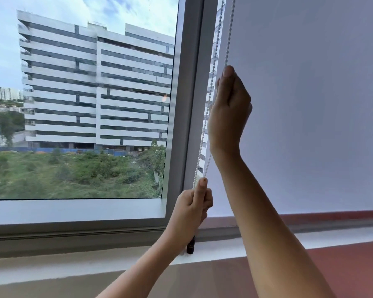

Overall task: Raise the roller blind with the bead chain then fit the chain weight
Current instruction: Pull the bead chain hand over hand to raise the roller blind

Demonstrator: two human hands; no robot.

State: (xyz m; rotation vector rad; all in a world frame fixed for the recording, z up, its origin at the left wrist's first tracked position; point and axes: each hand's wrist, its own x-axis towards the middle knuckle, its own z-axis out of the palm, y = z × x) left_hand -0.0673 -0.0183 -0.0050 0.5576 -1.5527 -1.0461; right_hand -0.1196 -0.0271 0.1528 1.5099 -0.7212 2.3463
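A white blind [310, 104] is seen hanging over the right-hand pane, its lower edge lying close above the sill [331, 235]. The left pane [84, 104] is uncovered, and a pale office block, scrub and sky are seen through it. A grey mullion [192, 104] is set between the two panes.

A white bead chain [215, 61] is hung just beside the blind's left edge, in two strands that run down from the top of the view. The right strand is gripped by the right hand [228, 112], which is raised high; the fingers are curled shut around the strand and the thumb is pressed along it, pointing upward. The left strand passes just beside that hand, to its left, and whether it touches cannot be told.

Lower down, the chain is gripped by the left hand [192, 209], which is closed into a fist with the thumb laid upward along the beads. Whether one strand or both are held in this fist cannot be told, since the chain is hidden inside it.

A dark weight [191, 246] is seen below the left fist, upright, with its lower end at the white ledge [73, 265] in front of the frame. Its join to the chain is hidden behind the wrist.
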